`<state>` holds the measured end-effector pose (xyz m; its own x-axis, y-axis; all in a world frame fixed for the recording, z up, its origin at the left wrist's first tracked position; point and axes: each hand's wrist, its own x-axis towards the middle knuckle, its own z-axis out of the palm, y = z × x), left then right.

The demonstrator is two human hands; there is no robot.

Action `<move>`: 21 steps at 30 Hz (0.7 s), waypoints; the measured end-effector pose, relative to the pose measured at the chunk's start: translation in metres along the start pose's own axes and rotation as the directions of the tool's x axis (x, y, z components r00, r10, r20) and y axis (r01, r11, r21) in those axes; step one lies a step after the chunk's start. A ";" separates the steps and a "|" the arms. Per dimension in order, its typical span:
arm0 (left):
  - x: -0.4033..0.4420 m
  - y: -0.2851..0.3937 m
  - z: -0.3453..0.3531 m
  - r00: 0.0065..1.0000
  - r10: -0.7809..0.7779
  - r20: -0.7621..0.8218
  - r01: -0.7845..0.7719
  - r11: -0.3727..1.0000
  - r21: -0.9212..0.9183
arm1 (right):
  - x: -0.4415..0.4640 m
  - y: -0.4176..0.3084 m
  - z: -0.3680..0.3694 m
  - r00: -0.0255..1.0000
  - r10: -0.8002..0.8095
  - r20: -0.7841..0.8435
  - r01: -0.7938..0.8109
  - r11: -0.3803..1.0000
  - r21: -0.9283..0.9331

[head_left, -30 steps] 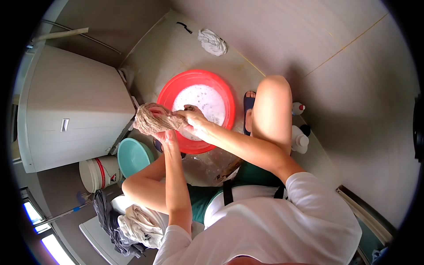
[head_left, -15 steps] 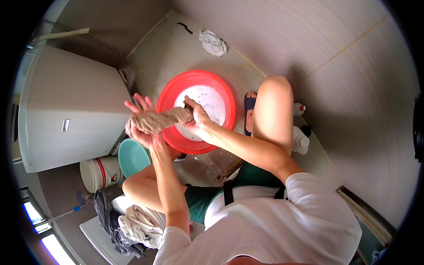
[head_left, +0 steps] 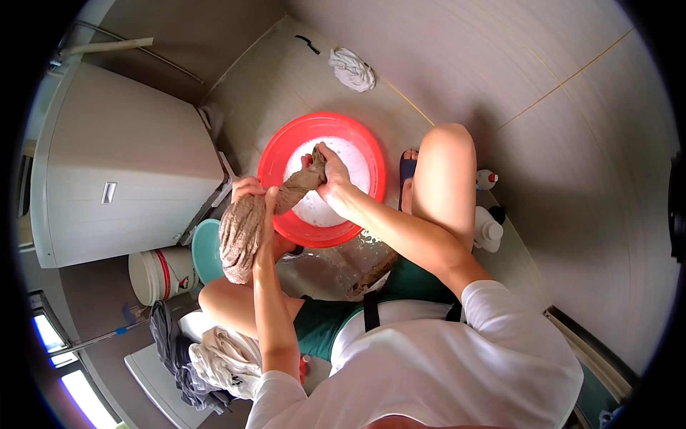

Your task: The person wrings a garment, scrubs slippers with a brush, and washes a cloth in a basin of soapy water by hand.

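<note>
A white, box-shaped cabinet (head_left: 128, 161) with a small rectangular recess in its face stands at the left, beside the smooth grey floor (head_left: 246, 100). Next in size, a round red plastic basin (head_left: 275, 157) sits on that floor in front of the person, holding white, bubbly suds (head_left: 314, 211). A long, twisted, light-brown cloth (head_left: 239, 239) is stretched between the person's two hands, slanting from over the basin's suds to beyond its left rim, where its thick, bunched part hangs. Toward the lower left, crumpled cream fabric (head_left: 225, 361) lies against dark grey fabric (head_left: 182, 357). Above them stand a white round bucket with a red band (head_left: 150, 277) and, just beside it, a round teal plastic basin (head_left: 205, 250), partly hidden by the brown cloth. The left hand (head_left: 268, 207) is clamped round the middle of that cloth; the right hand (head_left: 334, 171) grips its narrow end above the suds. Smaller still, a crumpled white cloth (head_left: 352, 70) lies beyond the red basin, near the wall. By the person's right knee are a white plastic bottle (head_left: 488, 230) and a smaller white bottle with a red cap (head_left: 486, 179). Near the white cloth lies a thin, black, curved strip (head_left: 307, 44).
</note>
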<state>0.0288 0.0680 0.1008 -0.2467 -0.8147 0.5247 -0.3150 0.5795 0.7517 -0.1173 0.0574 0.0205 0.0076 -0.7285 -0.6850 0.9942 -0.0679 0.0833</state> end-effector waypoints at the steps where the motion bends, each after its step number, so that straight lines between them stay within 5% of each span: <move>1: -0.001 -0.002 -0.002 0.998 0.059 0.024 -0.059 0.998 0.010 | -0.002 -0.001 0.002 1.000 0.017 -0.006 -0.017 1.000 -0.011; 3: 0.002 0.010 0.003 0.987 0.157 0.019 -0.156 0.987 -0.040 | -0.006 0.000 0.005 1.000 0.008 0.007 -0.008 0.999 -0.048; 6: -0.005 0.034 0.006 0.999 -0.016 0.050 0.031 0.949 -0.315 | -0.011 0.003 0.008 0.997 -0.041 0.067 0.049 0.991 -0.128; 7: -0.004 0.039 0.008 0.999 0.026 0.026 -0.019 0.968 -0.251 | -0.013 0.003 0.008 0.996 -0.044 0.084 0.057 0.986 -0.156; 10: -0.010 0.035 0.004 0.969 -0.220 -0.114 0.225 0.974 0.037 | -0.015 -0.002 0.011 0.978 -0.092 0.187 0.143 0.949 -0.281; 11: -0.012 0.021 0.010 0.928 -0.292 -0.234 0.237 0.943 -0.236 | -0.015 -0.003 0.013 0.967 -0.109 0.232 0.183 0.927 -0.327; 14: -0.008 0.005 0.015 0.739 -0.654 -0.162 0.213 0.455 -0.865 | -0.049 -0.013 0.041 0.818 -0.179 0.546 0.469 0.757 -0.455; 15: 0.001 0.019 0.018 0.657 -0.736 -0.161 0.255 0.419 -0.872 | -0.051 -0.011 0.048 0.735 -0.222 0.641 0.601 0.650 -0.464; 18: 0.010 0.019 0.011 0.638 -0.768 0.056 0.340 0.216 -0.915 | -0.073 -0.013 0.069 0.582 -0.090 0.808 0.669 0.619 -0.412; 19: 0.014 0.003 0.006 0.677 -0.715 0.175 0.349 0.102 -0.931 | -0.090 -0.013 0.079 0.488 -0.072 0.870 0.791 0.457 -0.406; 21: 0.017 0.000 0.008 0.560 -0.816 0.141 0.426 0.138 -0.894 | -0.099 -0.002 0.080 0.448 -0.062 0.892 0.818 0.431 -0.382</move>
<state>0.0175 0.0538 0.1067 -0.0098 -0.9266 -0.3760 0.6713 -0.2848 0.6843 -0.1283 0.0755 0.1462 -0.1533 -0.9304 0.3331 0.4755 -0.3649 -0.8005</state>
